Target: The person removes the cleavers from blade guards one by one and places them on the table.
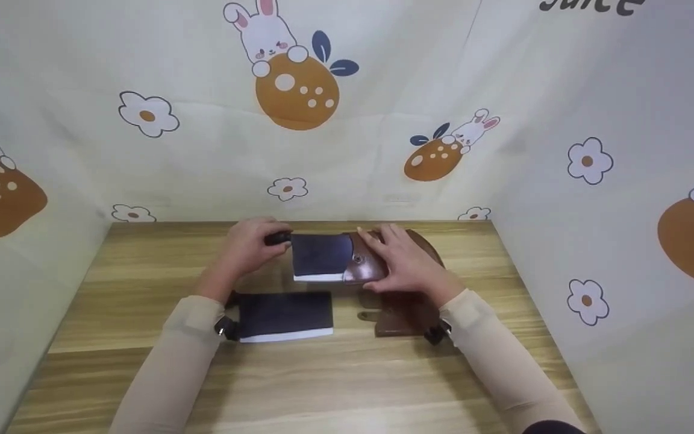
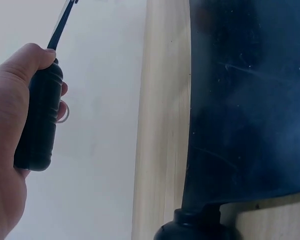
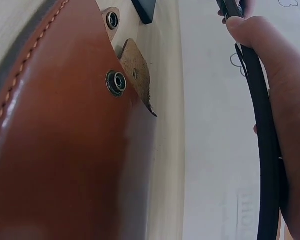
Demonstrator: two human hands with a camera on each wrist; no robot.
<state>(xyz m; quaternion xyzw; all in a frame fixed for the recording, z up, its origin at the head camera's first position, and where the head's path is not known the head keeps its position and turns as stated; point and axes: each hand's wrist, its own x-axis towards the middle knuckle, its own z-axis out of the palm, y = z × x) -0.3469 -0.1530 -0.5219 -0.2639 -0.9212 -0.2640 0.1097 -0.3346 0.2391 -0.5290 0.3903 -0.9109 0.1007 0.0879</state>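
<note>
My left hand (image 1: pixel 247 246) grips the black handle (image 2: pixel 42 120) of a cleaver (image 1: pixel 321 254) at the far side of the table. The dark blade points right, its pale cutting edge towards me. Its far end is inside a brown leather sheath (image 1: pixel 366 270), hidden there. My right hand (image 1: pixel 404 259) holds that sheath, thumb on the near side and fingers over the top. Nearer to me, a second cleaver (image 1: pixel 287 313) lies with its handle to the left, partly behind my left wrist. Under my right forearm lies another brown sheath (image 3: pixel 75 140), with metal snaps and a stitched edge.
The wooden tabletop (image 1: pixel 323 386) runs back to a pale printed cloth wall (image 1: pixel 202 163). Similar cloth stands at the left and right sides. A strap with a small black camera (image 1: pixel 226 328) sits on each wrist, close over the lying things.
</note>
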